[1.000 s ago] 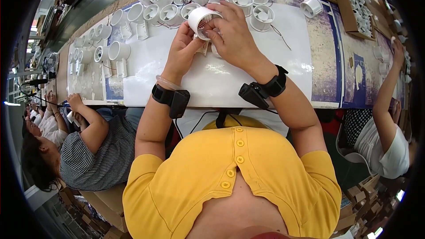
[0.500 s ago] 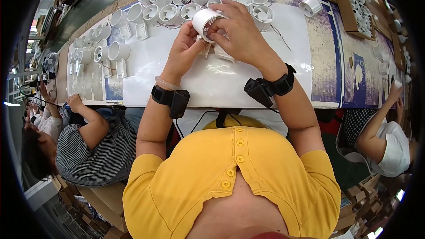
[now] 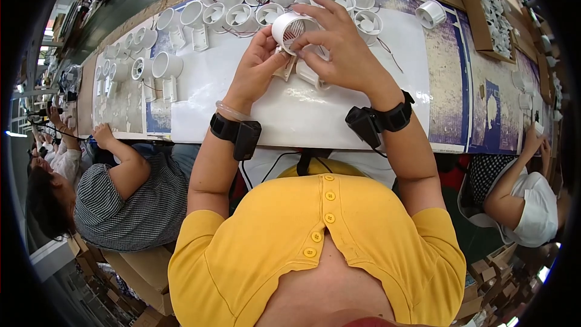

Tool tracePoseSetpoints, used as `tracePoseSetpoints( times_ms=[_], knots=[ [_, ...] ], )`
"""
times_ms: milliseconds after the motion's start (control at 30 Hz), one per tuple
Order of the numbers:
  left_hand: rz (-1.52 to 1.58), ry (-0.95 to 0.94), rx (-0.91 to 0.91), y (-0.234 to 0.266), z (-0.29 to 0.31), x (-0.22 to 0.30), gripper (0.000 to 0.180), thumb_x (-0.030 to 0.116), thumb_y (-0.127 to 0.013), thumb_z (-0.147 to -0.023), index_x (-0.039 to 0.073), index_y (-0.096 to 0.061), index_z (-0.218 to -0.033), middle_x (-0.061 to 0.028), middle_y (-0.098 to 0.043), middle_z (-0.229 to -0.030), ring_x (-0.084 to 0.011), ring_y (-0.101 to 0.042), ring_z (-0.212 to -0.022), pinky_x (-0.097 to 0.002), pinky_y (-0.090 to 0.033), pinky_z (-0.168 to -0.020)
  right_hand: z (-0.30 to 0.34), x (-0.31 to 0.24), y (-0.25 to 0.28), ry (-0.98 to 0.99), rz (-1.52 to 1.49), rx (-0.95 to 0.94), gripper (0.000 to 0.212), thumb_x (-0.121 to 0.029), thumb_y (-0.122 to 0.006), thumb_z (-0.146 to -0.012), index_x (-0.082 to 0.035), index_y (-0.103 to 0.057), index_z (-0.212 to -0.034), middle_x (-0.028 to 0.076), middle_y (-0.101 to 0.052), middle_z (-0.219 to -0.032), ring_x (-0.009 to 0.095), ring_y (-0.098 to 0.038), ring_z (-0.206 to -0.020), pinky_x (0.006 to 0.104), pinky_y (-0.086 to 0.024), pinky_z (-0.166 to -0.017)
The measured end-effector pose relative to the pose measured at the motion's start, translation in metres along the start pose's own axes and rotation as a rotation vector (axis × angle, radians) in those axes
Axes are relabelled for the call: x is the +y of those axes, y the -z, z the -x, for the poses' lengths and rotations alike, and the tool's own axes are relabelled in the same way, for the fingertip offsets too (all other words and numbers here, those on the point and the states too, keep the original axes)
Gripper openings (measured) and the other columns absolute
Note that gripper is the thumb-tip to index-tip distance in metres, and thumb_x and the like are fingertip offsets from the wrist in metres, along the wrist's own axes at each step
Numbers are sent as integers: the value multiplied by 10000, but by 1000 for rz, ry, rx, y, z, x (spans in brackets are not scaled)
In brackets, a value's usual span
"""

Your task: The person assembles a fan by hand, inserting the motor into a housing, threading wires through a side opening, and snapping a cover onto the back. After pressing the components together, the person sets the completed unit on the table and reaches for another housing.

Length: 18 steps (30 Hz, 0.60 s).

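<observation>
One white cylinder (image 3: 290, 27) lies between left fingers (image 3: 261, 42) and right fingers (image 3: 318, 37).

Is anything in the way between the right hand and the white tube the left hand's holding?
Nothing I can see. The right hand is close by the open end of the white tube in the left hand.
</observation>
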<state>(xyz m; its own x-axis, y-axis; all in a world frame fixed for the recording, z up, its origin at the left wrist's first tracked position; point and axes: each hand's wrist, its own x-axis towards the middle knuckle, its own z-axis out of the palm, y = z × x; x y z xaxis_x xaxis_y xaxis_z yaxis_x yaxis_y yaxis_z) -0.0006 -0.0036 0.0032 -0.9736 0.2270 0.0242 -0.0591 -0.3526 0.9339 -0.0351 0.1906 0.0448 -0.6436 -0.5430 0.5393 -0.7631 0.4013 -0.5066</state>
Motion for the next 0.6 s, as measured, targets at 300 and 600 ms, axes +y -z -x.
tracePoseSetpoints(
  times_ms=[300,600],
  knots=[
    [52,56,-63,7,2,0,565,55,-570,-888,-4,-293,-1376,-102,-483,-1255,-164,-489,-1152,-285,-433,-952,0,1,-5,51,32,-15,120,-117,-699,-706,-117,-693,-826,54,-498,-1334,327,-289,-1339,438,-284,-1075],
    [-53,0,-80,-5,3,4,587,55,-580,-882,1,-288,-1388,-103,-477,-1269,-172,-468,-1180,-296,-402,-984,3,15,0,-18,-111,-69,64,-123,-709,-725,-102,-694,-784,44,-493,-1343,322,-295,-1335,437,-289,-1070]
  ],
)
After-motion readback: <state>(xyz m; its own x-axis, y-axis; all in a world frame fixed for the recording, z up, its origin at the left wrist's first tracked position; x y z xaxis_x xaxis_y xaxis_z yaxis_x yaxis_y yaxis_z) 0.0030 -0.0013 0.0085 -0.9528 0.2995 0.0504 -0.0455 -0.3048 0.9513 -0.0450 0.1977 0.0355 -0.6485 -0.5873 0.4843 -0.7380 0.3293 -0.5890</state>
